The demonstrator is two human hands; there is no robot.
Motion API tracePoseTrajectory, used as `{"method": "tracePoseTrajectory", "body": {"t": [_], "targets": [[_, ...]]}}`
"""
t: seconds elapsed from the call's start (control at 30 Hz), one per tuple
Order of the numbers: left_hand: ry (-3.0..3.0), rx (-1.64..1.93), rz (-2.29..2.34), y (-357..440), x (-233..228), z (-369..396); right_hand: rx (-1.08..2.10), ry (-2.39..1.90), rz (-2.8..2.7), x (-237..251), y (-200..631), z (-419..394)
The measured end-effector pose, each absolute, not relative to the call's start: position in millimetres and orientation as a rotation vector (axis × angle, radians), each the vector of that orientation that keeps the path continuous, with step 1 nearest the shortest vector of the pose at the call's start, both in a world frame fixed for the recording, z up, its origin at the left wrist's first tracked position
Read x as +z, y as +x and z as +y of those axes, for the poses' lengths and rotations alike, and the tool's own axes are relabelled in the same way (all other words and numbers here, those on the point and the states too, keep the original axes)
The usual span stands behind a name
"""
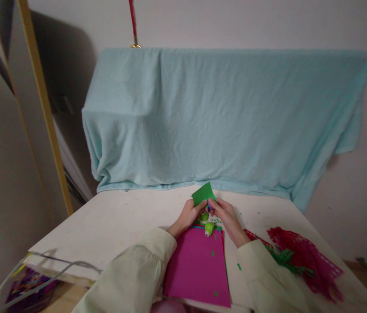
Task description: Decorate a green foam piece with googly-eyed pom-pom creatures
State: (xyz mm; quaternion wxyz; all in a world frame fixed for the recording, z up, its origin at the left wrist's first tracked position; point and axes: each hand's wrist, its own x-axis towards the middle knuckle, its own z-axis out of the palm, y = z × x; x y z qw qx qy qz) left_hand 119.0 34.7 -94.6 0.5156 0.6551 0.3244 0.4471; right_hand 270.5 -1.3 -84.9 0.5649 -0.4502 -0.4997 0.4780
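A small sheet of green paper (pixel 204 194) is held up over the table, pinched at its lower left edge by my left hand (pixel 188 215). My right hand (pixel 228 214) is closed around a small purple paper punch (pixel 209 207) at the sheet's lower edge; fingers hide much of it. Just below my hands are two light green punches: one (pixel 209 229) lies on the top end of a stack of magenta paper (pixel 196 265), the other (pixel 204 215) slightly farther back. Tiny green paper cut-outs (pixel 216 221) are scattered around them.
Punched red, magenta and green paper scraps (pixel 303 256) are heaped at the right of the white table (pixel 105 226). A light blue cloth (pixel 229 117) hangs along the back. At the front left are a grey cable (pixel 72 264) and a purple package (pixel 30 287).
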Motion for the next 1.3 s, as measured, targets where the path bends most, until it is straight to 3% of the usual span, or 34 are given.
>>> {"method": "tracePoseTrajectory", "body": {"t": [0.57,1.3], "targets": [[1.635,1.049,0.859,120,-95,33,0.972,-1.109,-1.186,-79,270,-5],[1.794,1.079,0.966,121,-101,37,1.032,-1.011,-0.942,-84,270,-5]]}}
